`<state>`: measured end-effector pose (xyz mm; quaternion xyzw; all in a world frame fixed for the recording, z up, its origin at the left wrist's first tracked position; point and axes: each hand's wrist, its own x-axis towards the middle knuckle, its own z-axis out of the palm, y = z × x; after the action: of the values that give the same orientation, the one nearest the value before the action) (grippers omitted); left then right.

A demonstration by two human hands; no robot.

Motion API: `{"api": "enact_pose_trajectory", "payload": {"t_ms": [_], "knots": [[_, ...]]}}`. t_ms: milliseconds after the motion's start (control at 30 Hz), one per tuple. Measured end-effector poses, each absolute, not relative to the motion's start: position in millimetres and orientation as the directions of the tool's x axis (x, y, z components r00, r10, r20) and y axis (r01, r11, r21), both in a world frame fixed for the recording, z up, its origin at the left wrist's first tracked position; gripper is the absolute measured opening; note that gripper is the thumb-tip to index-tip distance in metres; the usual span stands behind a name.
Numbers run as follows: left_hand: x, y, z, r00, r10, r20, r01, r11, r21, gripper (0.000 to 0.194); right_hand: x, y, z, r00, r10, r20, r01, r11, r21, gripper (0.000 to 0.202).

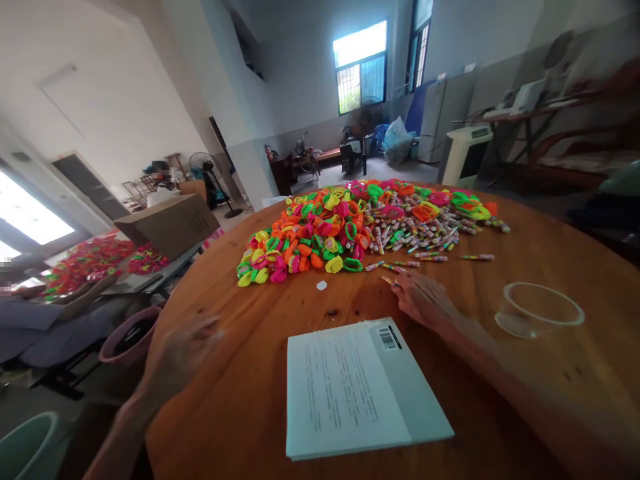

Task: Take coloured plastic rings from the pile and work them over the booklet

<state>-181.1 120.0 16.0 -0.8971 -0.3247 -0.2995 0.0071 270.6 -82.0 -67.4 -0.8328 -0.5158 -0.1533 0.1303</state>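
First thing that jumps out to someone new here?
The heap of neon plastic rings at the far middle of the round wooden table, with small wrapped sticks spilling to its right. Nearer, the right hand lies flat by one stick, beside a clear plastic cup. A printed white sheet lies in front; the left hand blurs at the table edge.

A: Where does the light come from?
B: Mostly the window [361, 67] far behind the tabletop [525, 220]; its top pane is blown out white. Another glare patch sits at the picture's left edge, left of the tabletop.
A: Is it sharp?
B: Not fully. The left hand [183, 353] at the tabletop's near left rim is smeared with blur. Walls beyond the tabletop bend and lean, and the room beside it is dim.
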Motion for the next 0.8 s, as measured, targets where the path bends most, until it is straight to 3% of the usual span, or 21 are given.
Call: {"api": "enact_pose_trajectory", "payload": {"t_ms": [67,133,233,367,533,700,800], "knots": [[-105.5,117.8,12.0,0.723,0.502,0.475,0.441,-0.864,0.243,0.027,267.2,-82.1,-71.4,0.399,0.829,0.392,0.910,-0.411,-0.055,0.017],[-28.7,120.6,7.8,0.778,0.399,0.485,0.328,-0.917,0.228,0.031,262.8,-83.9,-75.1,0.391,0.834,0.390,0.914,-0.403,-0.054,0.021],[61.0,129.9,1.6,0.811,0.326,0.485,0.295,-0.945,0.142,0.033,256.4,-88.0,-77.0,0.375,0.829,0.414,0.920,-0.386,-0.059,0.022],[120.6,137.0,-6.0,0.828,0.338,0.446,0.331,-0.939,0.097,0.019,251.1,-91.2,-75.1,0.306,0.834,0.459,0.946,-0.322,-0.047,0.028],[122.8,129.6,-2.8,0.815,0.404,0.417,0.410,-0.909,0.078,0.015,257.8,-92.2,-79.6,0.224,0.851,0.475,0.968,-0.249,-0.011,0.029],[43.8,106.3,4.2,0.813,0.417,0.407,0.436,-0.898,0.050,0.010,249.7,-94.0,-67.7,0.232,0.759,0.608,0.970,-0.135,-0.201,0.022],[-11.3,85.8,0.5,0.845,0.402,0.353,0.414,-0.909,0.043,0.010,209.5,-105.0,-50.7,0.217,0.771,0.598,0.958,-0.050,-0.282,0.016]]}}
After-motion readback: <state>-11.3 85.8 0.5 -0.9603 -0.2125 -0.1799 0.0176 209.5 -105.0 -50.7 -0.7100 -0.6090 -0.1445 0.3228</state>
